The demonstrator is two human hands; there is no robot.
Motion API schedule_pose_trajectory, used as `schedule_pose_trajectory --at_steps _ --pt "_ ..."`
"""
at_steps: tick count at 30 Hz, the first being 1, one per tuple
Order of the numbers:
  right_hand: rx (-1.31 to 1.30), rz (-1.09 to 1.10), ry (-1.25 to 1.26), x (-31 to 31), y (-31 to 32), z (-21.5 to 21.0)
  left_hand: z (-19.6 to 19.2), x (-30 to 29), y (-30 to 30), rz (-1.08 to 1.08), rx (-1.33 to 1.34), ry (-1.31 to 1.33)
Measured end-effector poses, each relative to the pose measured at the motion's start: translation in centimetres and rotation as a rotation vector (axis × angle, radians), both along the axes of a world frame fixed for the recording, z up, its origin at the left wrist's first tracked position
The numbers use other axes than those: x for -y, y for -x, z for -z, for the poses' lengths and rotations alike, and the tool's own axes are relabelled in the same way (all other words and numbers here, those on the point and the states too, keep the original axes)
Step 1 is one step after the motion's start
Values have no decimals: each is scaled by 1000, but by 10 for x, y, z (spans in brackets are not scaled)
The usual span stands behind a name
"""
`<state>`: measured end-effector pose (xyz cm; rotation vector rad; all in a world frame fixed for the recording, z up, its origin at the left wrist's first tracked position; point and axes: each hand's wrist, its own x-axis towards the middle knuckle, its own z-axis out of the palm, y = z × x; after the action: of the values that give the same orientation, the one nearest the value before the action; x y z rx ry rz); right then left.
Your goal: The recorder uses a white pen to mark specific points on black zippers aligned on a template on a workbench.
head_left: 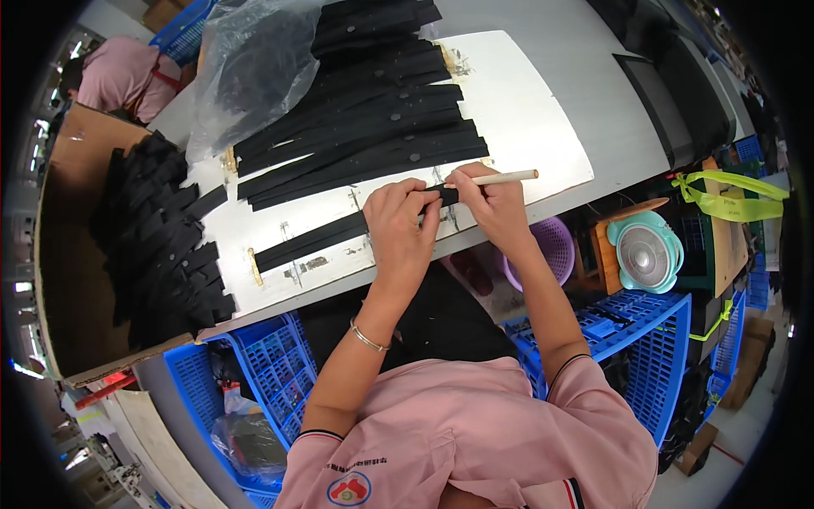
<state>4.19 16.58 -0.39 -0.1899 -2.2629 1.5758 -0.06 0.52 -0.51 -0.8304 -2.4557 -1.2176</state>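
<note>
Lying along the near edge of the white board (pixel 530 119), the near strip (pixel 314 241) ran crosswise in front of you, its long axis following that edge. Your left hand (pixel 398 225) was over its right-hand part, fingers bent and drawn narrow; whether they pinched the strip or only pressed on it, the view could not tell. Your right hand (pixel 494 199) was just beside the left, closed around a pale pen (pixel 513 176), and was the nearer one to the strip's right end. The pen's shaft pointed toward the board's right side, while its other end was hidden at your fingers. Most of the strip's length thus lay to the left of both hands, toward the board's left side, and only a short black piece showed between them.

Farther across the board, past a bare band, other strips (pixel 365 144) lay side by side in roughly the same direction. At the board's left stood a carton (pixel 72 161) with a black heap (pixel 157 242) in it. A clear bag (pixel 246 76) covered the board's far left part, and beyond that corner a co-worker (pixel 123 76) bent forward.
</note>
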Motion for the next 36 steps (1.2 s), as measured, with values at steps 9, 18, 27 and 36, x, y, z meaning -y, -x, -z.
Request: schedule_pose_trajectory --at_steps 9,18,27,36 --pt "38 -10 -156 3 3 4 1 1 0 -4 -5 -29" --pt "-39 19 -39 3 2 0 3 1 1 -1 -14 -42" --pt "-24 -62 -191 -3 -1 -3 5 3 0 37 38 33" --pt "14 -7 70 1 -8 -7 -2 11 71 55 -23 297"
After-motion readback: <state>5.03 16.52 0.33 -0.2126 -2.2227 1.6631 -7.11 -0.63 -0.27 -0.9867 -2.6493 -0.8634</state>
